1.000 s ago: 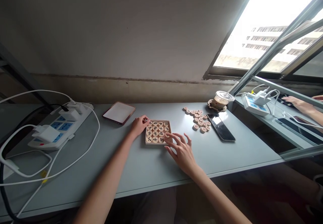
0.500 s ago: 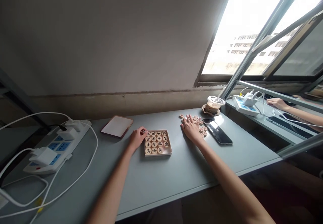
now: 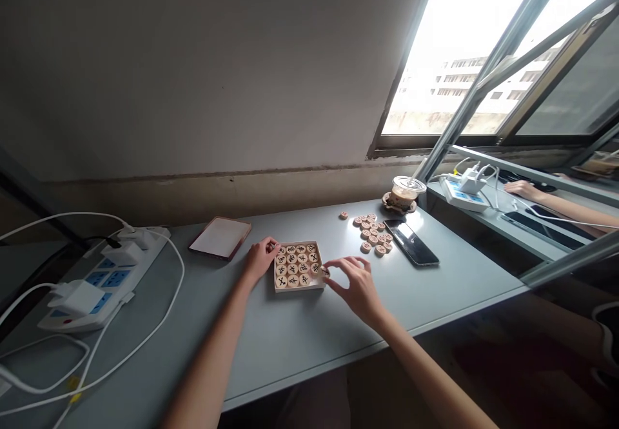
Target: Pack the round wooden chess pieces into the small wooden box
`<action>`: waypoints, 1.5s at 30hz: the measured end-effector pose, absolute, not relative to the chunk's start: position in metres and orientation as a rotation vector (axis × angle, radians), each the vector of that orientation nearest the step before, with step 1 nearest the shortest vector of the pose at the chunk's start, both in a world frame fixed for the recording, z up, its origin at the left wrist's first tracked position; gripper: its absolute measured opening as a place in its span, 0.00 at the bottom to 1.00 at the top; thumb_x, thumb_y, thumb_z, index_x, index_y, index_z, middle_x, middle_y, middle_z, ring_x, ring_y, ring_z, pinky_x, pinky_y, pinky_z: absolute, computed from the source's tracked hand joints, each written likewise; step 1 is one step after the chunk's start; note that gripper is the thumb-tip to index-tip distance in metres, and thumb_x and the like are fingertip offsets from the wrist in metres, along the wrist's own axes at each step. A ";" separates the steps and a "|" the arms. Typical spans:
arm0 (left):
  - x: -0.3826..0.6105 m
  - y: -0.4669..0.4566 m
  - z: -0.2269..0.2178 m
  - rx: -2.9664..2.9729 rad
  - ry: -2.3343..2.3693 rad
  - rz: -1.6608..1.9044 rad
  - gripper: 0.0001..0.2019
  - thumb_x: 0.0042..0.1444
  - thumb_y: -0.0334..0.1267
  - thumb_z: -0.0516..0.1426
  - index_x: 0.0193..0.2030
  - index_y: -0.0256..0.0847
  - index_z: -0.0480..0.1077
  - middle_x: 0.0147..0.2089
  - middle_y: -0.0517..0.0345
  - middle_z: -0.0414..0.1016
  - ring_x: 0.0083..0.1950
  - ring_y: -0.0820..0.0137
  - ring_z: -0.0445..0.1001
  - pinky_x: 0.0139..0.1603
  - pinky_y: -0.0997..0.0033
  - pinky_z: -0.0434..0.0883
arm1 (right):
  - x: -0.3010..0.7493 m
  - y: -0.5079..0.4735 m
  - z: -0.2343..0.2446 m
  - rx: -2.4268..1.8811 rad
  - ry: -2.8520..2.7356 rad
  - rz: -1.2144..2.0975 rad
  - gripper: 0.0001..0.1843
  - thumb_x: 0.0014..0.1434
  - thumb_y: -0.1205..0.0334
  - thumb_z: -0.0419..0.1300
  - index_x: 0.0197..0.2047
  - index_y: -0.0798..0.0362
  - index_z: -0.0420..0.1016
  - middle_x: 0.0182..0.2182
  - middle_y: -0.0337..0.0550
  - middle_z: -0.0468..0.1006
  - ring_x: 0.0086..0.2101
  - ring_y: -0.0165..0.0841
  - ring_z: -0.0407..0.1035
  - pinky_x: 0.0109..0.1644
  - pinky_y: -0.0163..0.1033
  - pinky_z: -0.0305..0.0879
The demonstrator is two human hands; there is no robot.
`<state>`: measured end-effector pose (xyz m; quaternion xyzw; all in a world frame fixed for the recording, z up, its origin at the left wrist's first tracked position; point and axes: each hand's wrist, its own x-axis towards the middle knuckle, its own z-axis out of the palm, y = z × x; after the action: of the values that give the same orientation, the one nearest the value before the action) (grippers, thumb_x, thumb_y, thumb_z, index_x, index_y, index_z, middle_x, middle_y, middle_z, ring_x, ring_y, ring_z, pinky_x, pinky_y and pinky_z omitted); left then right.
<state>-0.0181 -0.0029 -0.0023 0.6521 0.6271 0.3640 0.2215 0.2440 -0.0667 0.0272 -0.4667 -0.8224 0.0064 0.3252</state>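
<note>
A shallow square box (image 3: 298, 289) on the desk holds rows of round wooden Chinese chess pieces (image 3: 292, 269) with dark characters. Its near right corner has a gap. My left hand (image 3: 260, 258) grips the box at its far left corner, fingers curled over the edge. Between the thumb and fingertips of my right hand (image 3: 356, 285) is a single chess piece (image 3: 325, 272), held tilted at the box's right edge beside the gap. Farther right, several loose chess pieces with reddish characters (image 3: 372, 232) lie in a cluster; one lone piece (image 3: 343, 215) sits apart.
The box lid (image 3: 220, 239) lies open side up at the left. A phone (image 3: 411, 243) and a lidded drink cup (image 3: 406, 190) stand right of the loose pieces. Far left is a power strip (image 3: 106, 280) with white cables. Another person's hand (image 3: 522, 188) shows at the neighbouring desk.
My right hand has left the loose pieces and moved left to the box, now with a chess piece in its fingers. My left hand stays at the box corner. The view has shifted slightly.
</note>
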 end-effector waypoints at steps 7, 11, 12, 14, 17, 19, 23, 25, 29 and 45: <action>-0.018 -0.003 -0.003 1.810 1.728 1.022 0.10 0.55 0.44 0.53 0.32 0.40 0.70 0.25 0.59 0.72 0.29 0.70 0.70 0.31 0.73 0.62 | 0.231 -0.077 0.013 -1.103 -2.275 -0.388 0.11 0.65 0.61 0.54 0.48 0.42 0.75 0.50 0.36 0.78 0.50 0.36 0.68 0.62 0.50 0.44; -0.018 -0.002 -0.002 1.811 1.710 1.018 0.11 0.55 0.45 0.52 0.32 0.40 0.70 0.25 0.60 0.71 0.29 0.70 0.69 0.30 0.73 0.61 | 0.239 -0.083 0.010 -1.037 -2.382 -0.660 0.19 0.65 0.62 0.53 0.58 0.44 0.68 0.59 0.40 0.70 0.57 0.38 0.61 0.66 0.53 0.34; -0.018 -0.003 -0.002 1.811 1.709 1.016 0.11 0.55 0.46 0.52 0.32 0.40 0.69 0.25 0.60 0.71 0.29 0.70 0.69 0.30 0.73 0.60 | 0.240 -0.084 0.010 -1.036 -2.399 -0.682 0.19 0.65 0.61 0.53 0.59 0.44 0.67 0.59 0.40 0.69 0.58 0.38 0.61 0.67 0.53 0.33; -0.018 -0.003 -0.001 1.811 1.710 1.015 0.11 0.54 0.46 0.52 0.32 0.41 0.69 0.25 0.60 0.71 0.29 0.70 0.69 0.30 0.73 0.60 | 0.241 -0.084 0.011 -1.031 -2.413 -0.694 0.19 0.65 0.60 0.53 0.59 0.44 0.67 0.60 0.39 0.69 0.58 0.38 0.60 0.68 0.54 0.31; -0.018 -0.003 0.000 1.808 1.709 1.013 0.12 0.54 0.47 0.52 0.32 0.41 0.69 0.25 0.59 0.71 0.29 0.69 0.69 0.30 0.73 0.59 | 0.242 -0.083 0.011 -0.982 -2.456 -0.718 0.18 0.66 0.59 0.52 0.58 0.47 0.68 0.60 0.40 0.67 0.59 0.38 0.59 0.69 0.54 0.29; -0.018 -0.003 -0.001 1.804 1.712 1.008 0.12 0.54 0.47 0.52 0.32 0.41 0.68 0.25 0.59 0.71 0.29 0.69 0.69 0.30 0.73 0.59 | 0.245 -0.082 0.012 -0.959 -2.496 -0.711 0.18 0.66 0.58 0.51 0.58 0.47 0.68 0.61 0.40 0.67 0.59 0.38 0.58 0.69 0.54 0.29; -0.019 -0.001 -0.004 1.815 1.716 1.016 0.13 0.54 0.48 0.51 0.31 0.42 0.68 0.25 0.60 0.70 0.28 0.69 0.69 0.31 0.72 0.60 | 0.250 -0.082 0.016 -1.009 -2.506 -0.560 0.18 0.66 0.55 0.51 0.58 0.44 0.68 0.58 0.38 0.70 0.59 0.36 0.60 0.70 0.53 0.30; -0.019 0.000 -0.006 1.814 1.712 1.016 0.13 0.54 0.49 0.51 0.32 0.42 0.68 0.25 0.59 0.71 0.29 0.68 0.69 0.31 0.72 0.60 | 0.251 -0.083 0.018 -1.044 -2.501 -0.496 0.19 0.66 0.54 0.51 0.58 0.43 0.67 0.58 0.38 0.70 0.59 0.36 0.60 0.70 0.53 0.30; -0.019 0.000 -0.006 1.814 1.717 1.015 0.13 0.54 0.48 0.52 0.32 0.42 0.69 0.26 0.58 0.73 0.30 0.68 0.71 0.31 0.72 0.61 | 0.250 -0.083 0.020 -1.077 -2.494 -0.443 0.24 0.65 0.49 0.51 0.62 0.43 0.62 0.61 0.39 0.66 0.61 0.38 0.56 0.70 0.56 0.27; -0.019 -0.003 -0.002 1.840 1.735 1.007 0.11 0.54 0.46 0.52 0.31 0.41 0.69 0.26 0.58 0.72 0.31 0.68 0.71 0.31 0.73 0.62 | 0.245 -0.072 0.017 -1.066 -2.564 -0.434 0.34 0.63 0.42 0.49 0.68 0.44 0.50 0.67 0.44 0.54 0.66 0.43 0.44 0.67 0.66 0.23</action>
<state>-0.0189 -0.0027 -0.0023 0.6612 0.6235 0.3617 0.2082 0.2447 -0.0720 0.0167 -0.3741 -0.8998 -0.1522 0.1650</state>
